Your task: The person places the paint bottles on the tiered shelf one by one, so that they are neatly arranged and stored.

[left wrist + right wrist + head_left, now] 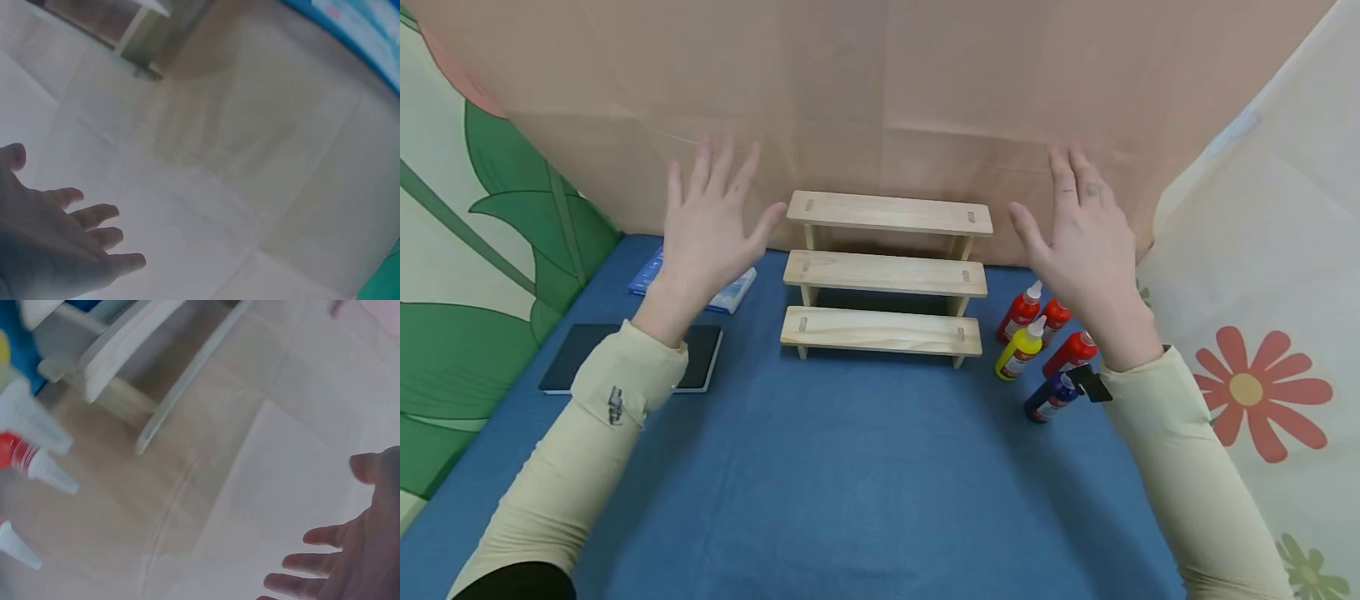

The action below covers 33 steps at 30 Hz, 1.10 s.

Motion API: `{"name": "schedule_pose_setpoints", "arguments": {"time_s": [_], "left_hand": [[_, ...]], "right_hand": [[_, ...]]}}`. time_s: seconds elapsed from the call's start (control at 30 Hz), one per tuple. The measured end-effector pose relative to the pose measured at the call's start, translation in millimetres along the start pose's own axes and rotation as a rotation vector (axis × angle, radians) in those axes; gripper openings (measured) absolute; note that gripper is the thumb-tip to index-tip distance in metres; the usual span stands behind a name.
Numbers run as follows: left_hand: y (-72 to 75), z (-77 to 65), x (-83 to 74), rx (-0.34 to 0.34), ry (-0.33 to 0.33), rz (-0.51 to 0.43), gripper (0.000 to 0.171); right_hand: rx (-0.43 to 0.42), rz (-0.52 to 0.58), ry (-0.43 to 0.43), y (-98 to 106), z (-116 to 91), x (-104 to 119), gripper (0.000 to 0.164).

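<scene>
Both hands are raised with fingers spread and hold nothing. My left hand [711,225] is up to the left of a three-tier wooden stand [883,272], above some blue-and-white packets [732,292]. On the other side, my right hand [1086,237] hovers beyond several paint bottles: a yellow bottle [1019,350], red bottles [1021,312] and a dark blue bottle [1051,397]. In the left wrist view the left hand [56,240] shows in the lower left corner, apart from everything. The right wrist view has the right hand [350,544] at the lower right, with bottle nozzles [53,472] at the left edge.
A black flat notebook-like object [703,354] lies on the blue tablecloth [865,475], partly behind the left forearm. A beige backdrop [880,83] rises behind the stand. Printed cloths with leaves [512,200] and flowers [1262,392] hang at the sides.
</scene>
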<state>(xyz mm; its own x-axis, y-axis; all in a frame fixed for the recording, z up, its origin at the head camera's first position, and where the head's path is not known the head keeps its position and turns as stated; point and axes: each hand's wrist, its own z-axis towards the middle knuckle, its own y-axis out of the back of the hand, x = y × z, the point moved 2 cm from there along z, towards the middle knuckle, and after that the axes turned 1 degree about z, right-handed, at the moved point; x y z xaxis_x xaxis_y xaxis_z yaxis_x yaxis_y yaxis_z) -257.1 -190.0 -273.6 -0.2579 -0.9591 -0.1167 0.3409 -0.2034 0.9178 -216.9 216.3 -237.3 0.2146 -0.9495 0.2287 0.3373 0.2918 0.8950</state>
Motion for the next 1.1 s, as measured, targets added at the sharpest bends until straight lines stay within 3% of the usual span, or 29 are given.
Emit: {"name": "schedule_pose_setpoints", "arguments": {"time_s": [0.13, 0.27, 0.43, 0.5, 0.6, 0.83, 1.1], "left_hand": [[-16.5, -8.9, 2.3, -0.015, 0.041, -0.117, 0.075], [-38.4, -19.8, 6.2, -0.028, 0.081, -0.296, 0.069], [-68.2, -28.3, 8.1, 0.101, 0.150, -0.603, 0.065], [-78.8, -30.9, 8.3, 0.150, 0.171, -0.678, 0.063], [-91.4, -37.2, 9.5, 0.171, 0.186, -0.753, 0.059], [-112.8, -46.8, -0.9, 0.232, 0.247, -0.886, 0.054], [-123.0, -49.7, -1.0, 0.189, 0.292, -1.157, 0.051]], "right_hand": [[-0.007, 0.044, -0.029, 6, -15, -1, 0.081], [-0.026, 0.097, -0.028, 6, -31, -5, 0.077], [-0.070, 0.141, -0.053, 3, -52, -17, 0.074], [-0.101, 0.146, -0.058, 1, -60, -23, 0.073], [-0.138, 0.170, -0.065, -6, -71, -30, 0.072], [-0.126, 0.202, -0.128, -21, -94, -50, 0.073], [-0.117, 0.241, -0.173, -32, -113, -63, 0.067]]}}
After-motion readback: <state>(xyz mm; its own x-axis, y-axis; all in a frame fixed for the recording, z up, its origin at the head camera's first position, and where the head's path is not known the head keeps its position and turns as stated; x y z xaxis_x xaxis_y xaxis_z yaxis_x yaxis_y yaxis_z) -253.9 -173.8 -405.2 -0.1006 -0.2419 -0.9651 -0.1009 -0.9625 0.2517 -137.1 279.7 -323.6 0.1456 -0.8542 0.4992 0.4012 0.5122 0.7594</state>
